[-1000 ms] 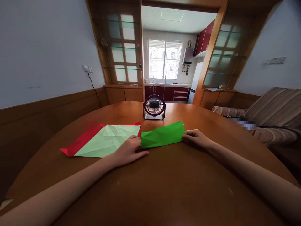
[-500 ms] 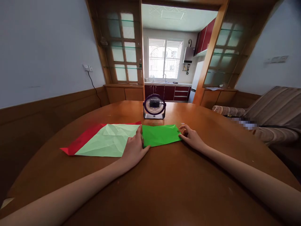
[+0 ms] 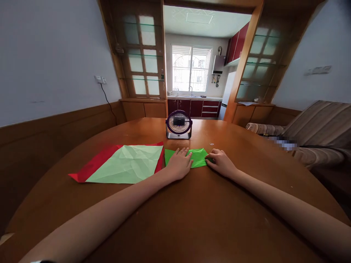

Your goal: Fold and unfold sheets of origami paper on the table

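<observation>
Now the left hand [image 3: 179,164] presses flat with released fingers on the folded bright green paper [image 3: 197,157] on the desk [image 3: 192,219], while the right hand [image 3: 221,163] pinches its right edge, so the crease should be rubbed firmly with edges aligned.

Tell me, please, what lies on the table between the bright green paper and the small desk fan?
Nothing: in the head view only bare wooden table separates the bright green paper from the small desk fan.
</observation>
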The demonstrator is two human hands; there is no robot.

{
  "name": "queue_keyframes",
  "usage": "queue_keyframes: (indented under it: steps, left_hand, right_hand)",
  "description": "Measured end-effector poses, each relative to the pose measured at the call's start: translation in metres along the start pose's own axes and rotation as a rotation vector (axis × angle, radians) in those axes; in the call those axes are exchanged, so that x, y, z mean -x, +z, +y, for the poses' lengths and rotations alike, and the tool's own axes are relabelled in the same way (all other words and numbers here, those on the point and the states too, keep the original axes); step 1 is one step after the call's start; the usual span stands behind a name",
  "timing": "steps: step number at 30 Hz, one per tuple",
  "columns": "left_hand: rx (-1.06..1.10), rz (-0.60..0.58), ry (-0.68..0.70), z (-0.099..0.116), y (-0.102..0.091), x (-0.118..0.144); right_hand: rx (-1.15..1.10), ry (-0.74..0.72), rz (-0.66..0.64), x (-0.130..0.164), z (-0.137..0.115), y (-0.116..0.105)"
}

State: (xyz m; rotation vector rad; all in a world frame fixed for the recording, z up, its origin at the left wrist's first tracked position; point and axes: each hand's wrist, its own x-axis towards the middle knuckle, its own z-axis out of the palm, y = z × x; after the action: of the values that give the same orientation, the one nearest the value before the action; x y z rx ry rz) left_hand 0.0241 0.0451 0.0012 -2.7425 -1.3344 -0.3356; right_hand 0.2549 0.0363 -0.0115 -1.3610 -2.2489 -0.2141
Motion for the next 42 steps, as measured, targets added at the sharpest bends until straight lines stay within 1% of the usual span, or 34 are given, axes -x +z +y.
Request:
queue_keyframes:
  steps: [3,5,6,9,12,15,19,22,28,33,38,42]
  left_hand:
    - [0.004,-0.058,-0.034,-0.003,0.013,-0.009]
    - [0.009,-0.066,-0.034,-0.006,0.02,-0.01]
    - [0.011,-0.066,-0.033,-0.007,0.022,-0.009]
    - [0.007,-0.062,-0.031,-0.009,0.027,-0.009]
    - [-0.001,-0.061,-0.035,-0.01,0.029,-0.011]
    - [-0.006,-0.065,-0.049,-0.01,0.028,-0.012]
    - [-0.013,-0.078,-0.079,-0.014,0.023,-0.007]
    - [-0.012,-0.093,-0.095,-0.02,0.02,0.0]
    - [-0.023,-0.087,-0.083,-0.026,0.018,0.006]
    - [-0.025,-0.127,-0.138,-0.031,0.013,0.014]
    - [-0.037,-0.156,-0.165,-0.033,0.004,0.026]
    - [-0.115,-0.229,-0.171,-0.035,-0.008,0.03]
  right_hand:
    - [0.042,-0.064,0.056,-0.001,-0.004,-0.001]
    - [-0.009,-0.098,0.073,-0.006,-0.011,0.003]
    - [-0.056,-0.101,0.059,-0.01,-0.016,0.006]
    - [-0.213,-0.063,-0.044,-0.024,-0.027,0.024]
    - [-0.224,-0.046,-0.183,-0.034,-0.031,0.041]
    - [-0.203,-0.057,-0.238,-0.036,-0.025,0.048]
    - [-0.17,-0.066,-0.281,-0.032,-0.015,0.048]
    - [-0.151,-0.078,-0.288,-0.031,-0.015,0.046]
    - [-0.073,0.038,-0.348,-0.029,-0.027,0.04]
    - [-0.057,0.088,-0.357,-0.029,-0.034,0.034]
    - [0.021,0.12,-0.421,-0.026,-0.035,0.025]
    - [0.048,0.15,-0.421,-0.019,-0.034,0.018]
